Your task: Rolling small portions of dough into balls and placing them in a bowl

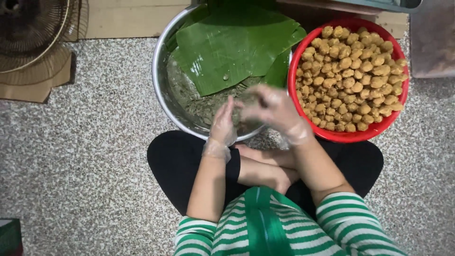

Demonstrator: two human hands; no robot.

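speckled floor; cupped left hand (222, 124) and right hand (272, 108) press dough (247, 102) between them.

Soft even light, motion-blurred hands (256, 111)

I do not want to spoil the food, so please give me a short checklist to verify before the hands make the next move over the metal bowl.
1. Gloves on both hands: ok. The left hand and the right hand both wear clear plastic gloves.
2. Hands over the metal bowl: ok, both are above its near edge.
3. What the fingers hold: cannot tell, the hands are blurred.
4. Dark green mixture in reach: ok, it lies just beyond the hands.
5. Banana leaves clear of the hands: ok, they cover the far part of the bowl.
6. Red bowl of brown balls close by: ok, beside the right hand.
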